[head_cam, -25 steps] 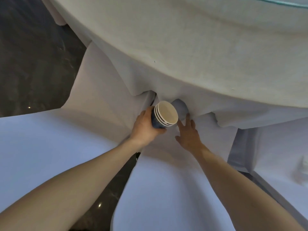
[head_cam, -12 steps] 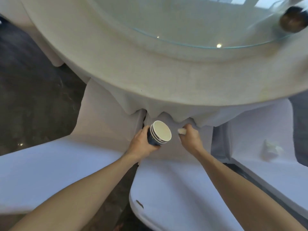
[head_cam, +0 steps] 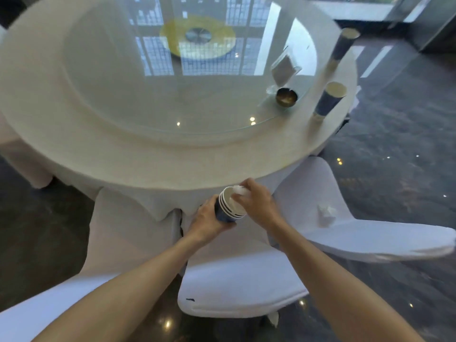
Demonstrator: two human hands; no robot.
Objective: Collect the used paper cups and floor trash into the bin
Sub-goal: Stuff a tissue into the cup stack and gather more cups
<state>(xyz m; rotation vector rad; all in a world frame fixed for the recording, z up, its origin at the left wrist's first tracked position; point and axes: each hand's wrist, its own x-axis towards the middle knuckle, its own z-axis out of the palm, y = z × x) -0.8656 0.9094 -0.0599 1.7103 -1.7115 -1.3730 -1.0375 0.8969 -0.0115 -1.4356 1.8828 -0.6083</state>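
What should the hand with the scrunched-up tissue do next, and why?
Probably push the crumpled tissue down into the stacked cups and let go. The right hand pinches it right at the top cup's mouth, while the left hand grips the stack.

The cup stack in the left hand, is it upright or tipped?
Tipped. The cup stack, gripped by the left hand, has its mouth angled toward the right hand, which holds a tissue wad.

soft daylight; window glare on the glass tabletop, fisheye bending at edges, slight motion blur.
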